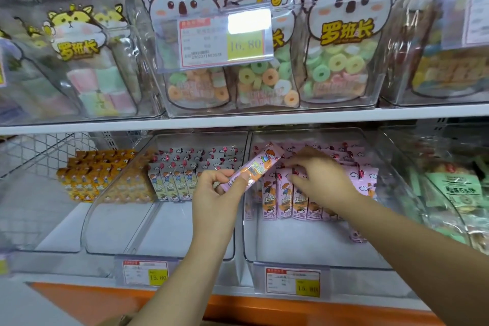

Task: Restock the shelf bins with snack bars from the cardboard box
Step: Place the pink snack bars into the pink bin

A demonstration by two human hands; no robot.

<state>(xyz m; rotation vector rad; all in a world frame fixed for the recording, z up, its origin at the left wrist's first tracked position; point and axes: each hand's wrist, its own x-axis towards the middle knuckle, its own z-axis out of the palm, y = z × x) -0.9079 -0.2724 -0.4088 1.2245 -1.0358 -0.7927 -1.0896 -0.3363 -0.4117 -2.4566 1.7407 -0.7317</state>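
My left hand [217,193] grips a pink snack bar [258,167] by its lower end and holds it tilted in front of the divider between two clear shelf bins. My right hand [320,177] reaches into the right clear bin [304,246], fingers resting on a row of upright pink snack bars [287,201]; I cannot tell whether it grips one. The middle bin [158,233] holds pale purple bars [174,182] standing at the back. A brown corner of the cardboard box [121,320] shows at the bottom edge.
Orange bars [90,174] fill a bin on the left beside a wire basket [34,156]. Green packets [455,190] sit in the far right bin. The upper shelf carries bags of ring candy [267,79] behind a price tag [222,42]. Price labels [292,282] hang along the lower shelf edge.
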